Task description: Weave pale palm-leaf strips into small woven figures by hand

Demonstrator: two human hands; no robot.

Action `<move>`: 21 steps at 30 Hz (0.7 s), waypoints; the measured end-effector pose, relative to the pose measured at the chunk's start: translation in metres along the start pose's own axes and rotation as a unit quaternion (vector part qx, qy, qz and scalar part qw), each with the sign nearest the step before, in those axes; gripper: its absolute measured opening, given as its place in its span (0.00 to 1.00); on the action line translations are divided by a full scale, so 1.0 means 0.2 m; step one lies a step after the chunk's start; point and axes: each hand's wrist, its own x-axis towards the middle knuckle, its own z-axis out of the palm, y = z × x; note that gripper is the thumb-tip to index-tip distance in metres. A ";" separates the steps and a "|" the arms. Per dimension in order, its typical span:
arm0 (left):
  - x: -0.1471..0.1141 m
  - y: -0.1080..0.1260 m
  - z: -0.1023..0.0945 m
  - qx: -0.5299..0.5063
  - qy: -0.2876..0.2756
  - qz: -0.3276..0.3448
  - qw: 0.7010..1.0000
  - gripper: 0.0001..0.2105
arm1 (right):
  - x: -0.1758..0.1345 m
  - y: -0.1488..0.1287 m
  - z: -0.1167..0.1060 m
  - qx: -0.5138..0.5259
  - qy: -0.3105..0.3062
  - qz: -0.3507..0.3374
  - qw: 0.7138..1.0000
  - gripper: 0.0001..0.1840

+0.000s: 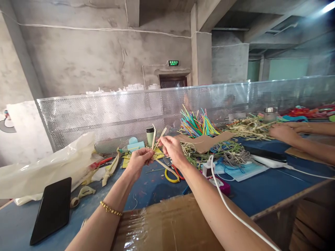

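Observation:
Both hands are raised over the blue table, close together, working pale flat straw-like strips [154, 134]. My left hand [141, 158] pinches the strips where they cross, thumb against fingers. Just right of it, my right hand [172, 150] is closed on the same strips, with one end sticking up past the fingertips. A longer strip end [167, 166] hangs down to the right below the hands. How the strips are crossed or knotted is hidden by the fingers. Under the hands lie scissors [172, 179] with yellow and red handles.
A taped cardboard box [167, 226] is nearest me. A black phone [52, 211] and tape roll [75, 202] lie left; a green cup [150, 136] stands behind. Colourful stems [196, 123], tangled cords [230, 153] and a white cable [222, 202] are right, near another person's hands [285, 133].

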 end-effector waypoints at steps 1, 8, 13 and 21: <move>0.00 0.00 0.00 0.009 0.003 0.000 1.000 0.16 | 0.01 -0.01 -0.01 0.013 0.020 -0.004 1.000 0.13; -0.01 0.02 0.01 0.061 -0.009 -0.009 0.998 0.14 | 0.03 -0.05 -0.04 0.057 0.060 0.026 0.996 0.06; -0.02 0.02 0.00 0.068 -0.007 -0.009 0.998 0.13 | 0.01 -0.06 -0.02 0.094 0.030 0.066 0.993 0.07; 0.00 0.00 0.00 0.100 0.012 0.027 0.995 0.11 | -0.02 -0.06 -0.02 0.108 -0.057 0.134 0.983 0.07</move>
